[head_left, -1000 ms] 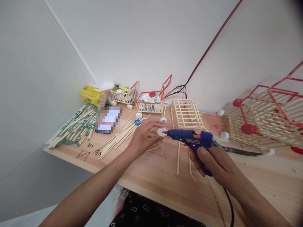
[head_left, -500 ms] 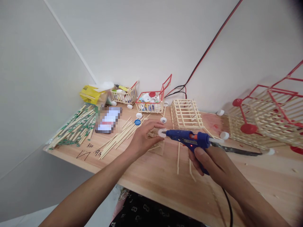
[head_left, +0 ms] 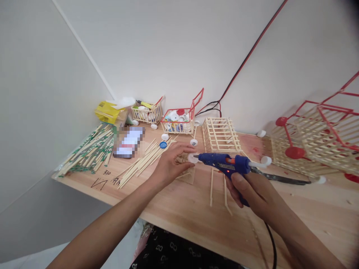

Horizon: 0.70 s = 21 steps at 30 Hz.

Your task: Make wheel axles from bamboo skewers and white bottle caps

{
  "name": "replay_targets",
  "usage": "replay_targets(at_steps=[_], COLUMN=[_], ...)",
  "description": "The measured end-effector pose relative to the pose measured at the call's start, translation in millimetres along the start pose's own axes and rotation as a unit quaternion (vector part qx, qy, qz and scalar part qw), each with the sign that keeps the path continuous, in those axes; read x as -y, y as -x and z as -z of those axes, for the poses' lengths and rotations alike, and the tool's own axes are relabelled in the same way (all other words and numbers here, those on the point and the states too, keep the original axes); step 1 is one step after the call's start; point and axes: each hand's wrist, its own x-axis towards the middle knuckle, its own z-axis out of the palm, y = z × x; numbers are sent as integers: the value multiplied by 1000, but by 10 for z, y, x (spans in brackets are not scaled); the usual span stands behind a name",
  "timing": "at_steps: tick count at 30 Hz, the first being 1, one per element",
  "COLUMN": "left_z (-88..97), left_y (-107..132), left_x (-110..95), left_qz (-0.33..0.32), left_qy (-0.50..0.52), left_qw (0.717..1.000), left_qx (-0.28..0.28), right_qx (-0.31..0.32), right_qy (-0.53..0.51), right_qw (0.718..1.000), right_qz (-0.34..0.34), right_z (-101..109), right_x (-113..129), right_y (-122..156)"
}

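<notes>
My right hand [head_left: 254,192] is wrapped round the grip of a blue hot glue gun [head_left: 224,163], whose red light is on. The gun's nozzle points left and touches a white bottle cap [head_left: 192,158]. My left hand [head_left: 171,162] pinches that cap with its fingers, just above a small flat piece made of wooden sticks [head_left: 187,172] on the wooden table [head_left: 190,209]. Two loose sticks [head_left: 218,186] lie on the table under the gun.
Loose sticks [head_left: 146,158], wrapped chopsticks [head_left: 89,151], a phone [head_left: 128,142] and a blue cap [head_left: 163,144] lie to the left. Small stick carts [head_left: 179,121] and a stick cage [head_left: 221,135] stand by the wall. Larger red-trimmed carts [head_left: 316,140] fill the right. A knife [head_left: 283,179] lies behind the gun.
The glue gun shifted slightly left and then back, its nozzle staying at the white cap. My left hand has kept hold of the cap in nearly the same spot.
</notes>
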Motion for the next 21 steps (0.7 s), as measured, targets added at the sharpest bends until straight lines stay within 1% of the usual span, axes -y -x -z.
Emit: replay_targets(at_steps=[5,12,15,21], left_z=[-2,-2,-5,-2], left_y=[2,3,1,-1], left_x=[10,18,10,-6], left_qz=[-1,-4,-5,-4], left_qy=[2,-1,-3,0], left_qw=[1000,1000,1000,1000], left_qx=[-8,-6,-3,6], right_qx=[-2,12,10,4], right_qy=[-7,-19,-9,10], right_qw=[1000,1000,1000,1000], right_qz=[-6,-3,-3,-11], right_z=[3,8,7,-3], right_x=[23,68,88,40], right_y=[15,16,21,21])
